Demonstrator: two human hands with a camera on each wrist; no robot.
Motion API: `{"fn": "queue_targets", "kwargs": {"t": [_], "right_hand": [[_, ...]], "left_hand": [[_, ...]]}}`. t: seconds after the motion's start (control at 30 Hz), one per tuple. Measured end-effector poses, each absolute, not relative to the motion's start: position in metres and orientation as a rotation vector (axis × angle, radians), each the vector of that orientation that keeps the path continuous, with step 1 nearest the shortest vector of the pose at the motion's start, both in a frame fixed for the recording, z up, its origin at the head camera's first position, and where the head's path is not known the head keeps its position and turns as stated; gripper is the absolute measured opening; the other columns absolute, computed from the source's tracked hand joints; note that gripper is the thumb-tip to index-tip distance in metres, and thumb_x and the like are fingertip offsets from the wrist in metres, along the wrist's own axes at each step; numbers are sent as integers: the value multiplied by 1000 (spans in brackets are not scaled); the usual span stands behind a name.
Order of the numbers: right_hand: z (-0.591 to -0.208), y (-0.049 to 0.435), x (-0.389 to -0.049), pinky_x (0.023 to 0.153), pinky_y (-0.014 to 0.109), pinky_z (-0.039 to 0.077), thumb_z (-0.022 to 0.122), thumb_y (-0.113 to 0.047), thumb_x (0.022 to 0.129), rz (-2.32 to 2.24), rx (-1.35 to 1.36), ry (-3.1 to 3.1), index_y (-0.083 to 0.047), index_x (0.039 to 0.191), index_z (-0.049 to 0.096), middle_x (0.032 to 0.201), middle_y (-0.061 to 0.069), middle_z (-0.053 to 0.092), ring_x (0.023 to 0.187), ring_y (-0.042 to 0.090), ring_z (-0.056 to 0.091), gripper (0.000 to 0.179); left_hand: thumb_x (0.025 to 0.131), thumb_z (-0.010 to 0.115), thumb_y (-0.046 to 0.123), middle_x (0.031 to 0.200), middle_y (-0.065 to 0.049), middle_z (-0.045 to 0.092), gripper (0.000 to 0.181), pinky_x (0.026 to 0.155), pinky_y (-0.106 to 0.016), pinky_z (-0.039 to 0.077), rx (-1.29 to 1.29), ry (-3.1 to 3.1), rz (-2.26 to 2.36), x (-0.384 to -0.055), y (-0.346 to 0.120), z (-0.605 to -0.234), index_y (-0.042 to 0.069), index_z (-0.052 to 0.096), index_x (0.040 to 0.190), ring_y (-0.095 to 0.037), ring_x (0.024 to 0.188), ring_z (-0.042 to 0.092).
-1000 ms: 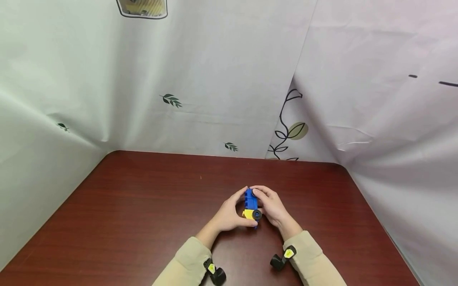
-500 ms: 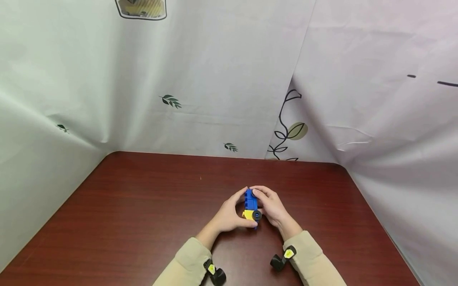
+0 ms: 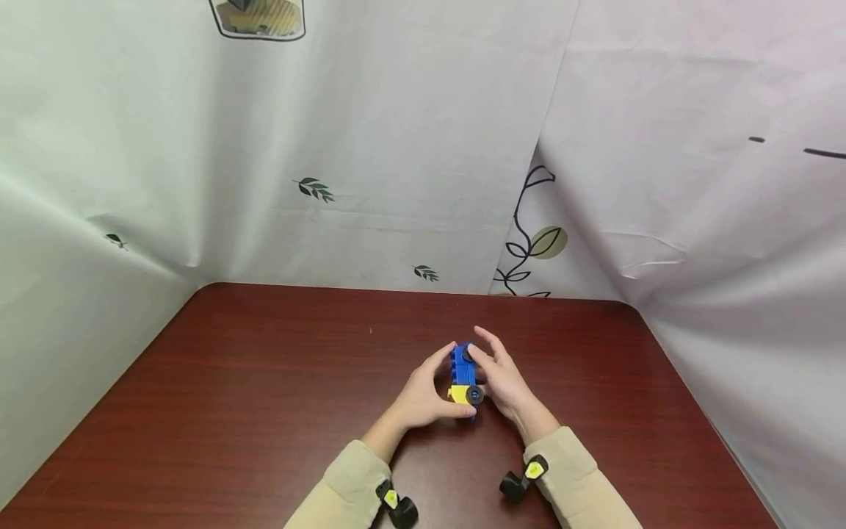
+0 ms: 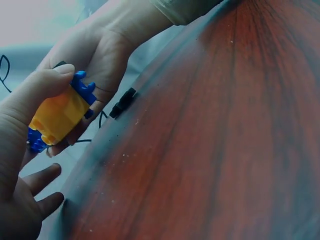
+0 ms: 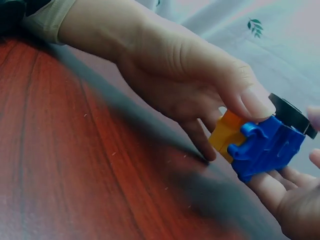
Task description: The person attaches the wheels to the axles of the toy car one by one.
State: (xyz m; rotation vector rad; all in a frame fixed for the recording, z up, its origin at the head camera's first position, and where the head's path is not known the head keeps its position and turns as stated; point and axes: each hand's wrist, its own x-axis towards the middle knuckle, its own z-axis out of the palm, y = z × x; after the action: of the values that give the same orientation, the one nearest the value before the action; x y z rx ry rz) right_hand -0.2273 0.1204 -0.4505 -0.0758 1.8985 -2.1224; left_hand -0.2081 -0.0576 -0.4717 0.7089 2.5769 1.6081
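A small toy car (image 3: 464, 373) of blue and yellow building bricks, with black wheels, is held between both hands over the table. My left hand (image 3: 418, 397) grips it lengthwise, thumb at the near yellow end and fingertips at the far blue end. On the other side, my right hand (image 3: 507, 382) holds the car with its thumb at the far wheel (image 3: 468, 354), the index finger stretched away past the end. In the left wrist view, the left thumb presses by the yellow brick (image 4: 60, 117). The right wrist view shows blue hooked pieces (image 5: 267, 145) beside the left thumb.
The dark red-brown wooden table (image 3: 264, 411) spreads out around the hands. A pale printed curtain (image 3: 396, 132) stands behind it and along both sides. Small black cameras (image 3: 514, 485) are strapped to both wrists, close above the table.
My right index finger has lifted off the car's far end and straightened forward, so the far wheel shows more. The left hand's grip stays the same; the car has shifted very slightly forward.
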Motion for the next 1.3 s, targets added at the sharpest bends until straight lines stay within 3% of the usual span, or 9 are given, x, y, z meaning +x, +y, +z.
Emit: {"fn": "queue_targets", "kwargs": {"t": [0.13, 0.27, 0.43, 0.67, 0.8, 0.9, 1.07, 1.3], "right_hand": [[-447, 123, -228, 67, 31, 53, 47, -47, 96, -2120, -95, 1847, -19, 148, 27, 138, 21, 42, 105, 28, 61, 63], [-446, 126, -229, 64, 29, 53, 47, -47, 96, -2068, -126, 1814, -10, 143, 35, 130, 17, 51, 96, 22, 64, 62], [-447, 130, -230, 73, 33, 57, 55, -38, 94, -1974, -230, 1851, -1, 139, 38, 115, 11, 63, 90, 18, 67, 60], [-450, 133, -231, 83, 31, 55, 65, -21, 89, -1953, -337, 1982, 6, 132, 44, 119, 20, 62, 92, 14, 66, 55], [-448, 133, -231, 84, 30, 54, 67, -16, 87, -1956, -343, 2054, 2, 133, 44, 121, 22, 60, 93, 14, 65, 54], [-446, 133, -231, 87, 31, 53, 68, -14, 86, -1910, -370, 2146, -1, 133, 45, 124, 21, 59, 96, 16, 64, 54], [-442, 131, -228, 93, 37, 50, 71, -14, 84, -1817, -440, 2319, -4, 126, 52, 121, 17, 62, 103, 22, 62, 47], [-440, 128, -225, 88, 31, 53, 73, -7, 81, -1822, -588, 2353, -1, 120, 56, 117, 20, 63, 107, 32, 62, 43]], "left_hand": [[65, 86, 39, 143, -5, 45, 104, 106, -48, 38, 704, 2599, 1660, -208, -57, -468, 13, 29, 148, -22, 129, 48], [65, 86, 40, 144, -3, 44, 105, 107, -50, 36, 701, 2613, 1673, -207, -57, -467, 15, 28, 149, -21, 132, 44], [67, 84, 40, 152, 3, 31, 102, 110, -52, 32, 756, 2643, 1676, -207, -58, -466, 28, 25, 149, -20, 138, 34], [67, 85, 36, 155, 3, 24, 104, 111, -52, 30, 795, 2638, 1688, -208, -60, -466, 39, 19, 148, -21, 140, 30], [73, 81, 33, 155, -6, 26, 102, 111, -51, 29, 738, 2493, 1818, -209, -61, -466, 29, 16, 151, -24, 141, 30], [84, 71, 27, 153, -16, 28, 86, 110, -51, 32, 648, 2310, 1974, -211, -61, -464, 12, 19, 151, -30, 140, 32], [95, 54, 32, 145, -22, 40, 62, 102, -47, 42, 353, 2119, 2099, -212, -60, -458, 1, 33, 145, -35, 130, 45], [95, 46, 45, 143, -30, 38, 73, 103, -51, 40, 116, 1794, 2188, -212, -58, -451, -6, 27, 143, -38, 124, 49]]}}
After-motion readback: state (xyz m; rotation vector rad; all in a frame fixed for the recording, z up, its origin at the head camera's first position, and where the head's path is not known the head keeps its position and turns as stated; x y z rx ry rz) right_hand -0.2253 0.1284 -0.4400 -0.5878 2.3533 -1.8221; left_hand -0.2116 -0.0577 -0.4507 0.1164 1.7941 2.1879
